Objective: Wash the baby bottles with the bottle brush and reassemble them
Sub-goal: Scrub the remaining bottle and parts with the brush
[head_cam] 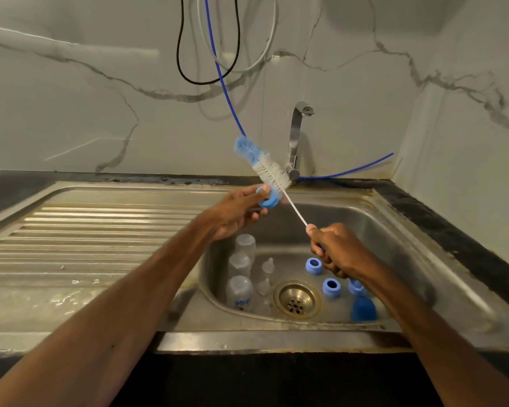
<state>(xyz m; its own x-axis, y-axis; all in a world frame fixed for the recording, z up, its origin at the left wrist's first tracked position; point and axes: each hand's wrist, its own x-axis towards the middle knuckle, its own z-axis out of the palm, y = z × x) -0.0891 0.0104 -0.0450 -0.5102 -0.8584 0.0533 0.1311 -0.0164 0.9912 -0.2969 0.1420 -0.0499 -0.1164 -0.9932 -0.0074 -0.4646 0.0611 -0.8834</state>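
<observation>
My left hand (pixel 235 214) grips a blue bottle collar ring (pixel 267 198) above the sink basin (pixel 394 230). My right hand (pixel 337 249) is closed on the handle of the bottle brush (pixel 265 165), whose wire stem passes through the ring; the white and blue bristles stick out above it. Three clear baby bottles (pixel 240 289) lie at the basin's left, with clear teats (pixel 266 274) beside them. Two blue collar rings (pixel 331 286) sit right of the drain, a third is partly hidden by my right wrist, and a blue cap (pixel 363 309) stands near it.
A chrome tap (pixel 296 136) rises behind the basin. The ribbed steel drainboard (pixel 86 236) lies to the left, wet near the front. A blue hose (pixel 350 170) runs along the back; cables hang on the marble wall. Dark countertop borders the right side.
</observation>
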